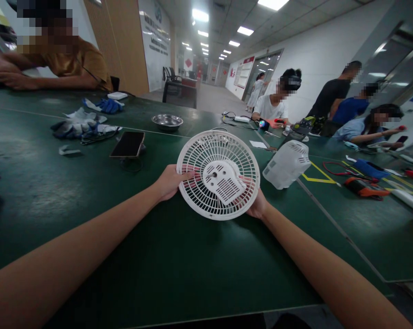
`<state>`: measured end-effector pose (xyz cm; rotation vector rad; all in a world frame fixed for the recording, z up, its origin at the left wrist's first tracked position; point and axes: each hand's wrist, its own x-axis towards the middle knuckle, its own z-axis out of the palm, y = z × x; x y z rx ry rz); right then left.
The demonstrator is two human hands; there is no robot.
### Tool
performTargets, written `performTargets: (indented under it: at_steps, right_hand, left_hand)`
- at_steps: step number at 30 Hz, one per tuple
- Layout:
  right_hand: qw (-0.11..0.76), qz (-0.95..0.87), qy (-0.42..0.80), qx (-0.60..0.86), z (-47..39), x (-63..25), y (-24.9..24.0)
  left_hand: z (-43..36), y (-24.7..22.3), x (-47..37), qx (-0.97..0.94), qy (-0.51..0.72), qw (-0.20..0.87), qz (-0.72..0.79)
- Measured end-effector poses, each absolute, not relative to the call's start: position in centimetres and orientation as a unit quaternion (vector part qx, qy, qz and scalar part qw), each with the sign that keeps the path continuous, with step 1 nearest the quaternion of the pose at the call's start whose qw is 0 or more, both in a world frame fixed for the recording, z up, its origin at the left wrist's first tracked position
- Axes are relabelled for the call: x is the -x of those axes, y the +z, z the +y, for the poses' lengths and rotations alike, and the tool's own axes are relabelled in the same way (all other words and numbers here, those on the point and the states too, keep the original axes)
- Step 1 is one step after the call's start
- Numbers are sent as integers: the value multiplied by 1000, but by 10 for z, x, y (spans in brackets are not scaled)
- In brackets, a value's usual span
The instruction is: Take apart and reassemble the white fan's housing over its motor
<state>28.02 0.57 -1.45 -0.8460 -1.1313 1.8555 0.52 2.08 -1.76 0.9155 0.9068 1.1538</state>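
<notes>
Between my two hands, above the green table (206,265), is a round white fan grille (223,212) with a motor housing (227,185) and a short shaft at its middle. My left hand (172,183) grips the left rim, its thumb lying over the slats. On the right side, my right hand (257,203) holds the grille from behind; its fingers show partly through the slats. A whitish translucent plastic part (286,164) stands on the table just right of the grille.
Left lie a phone (129,144) on a stand, gloves (77,128) and blue gloves (108,106). A metal bowl (167,121) sits farther back. An orange multimeter (366,188) and a blue pouch (371,168) are at right. Several people sit or stand around the table.
</notes>
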Motion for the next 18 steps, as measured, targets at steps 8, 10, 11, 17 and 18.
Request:
performTargets:
  at_steps: [8,10,11,17,18]
  right_hand:
    - [376,-452,744,318,9,-278,-22]
    - [380,-450,743,320,6,-276,-18]
    - [384,-449,740,322,3,-274,-16]
    - [487,-468,636,373,0,-268,-15]
    - [500,-482,610,383,4,-272,-17]
  left_hand:
    - [16,-11,-11,-380,546,613,426]
    - [17,-13,-12,-389,551,587,447]
    - [18,-15,-12,-400,552,575,452]
    - [23,-26,-8,-510,569,451,461]
    - [23,-27,-7,-522,570,433,464]
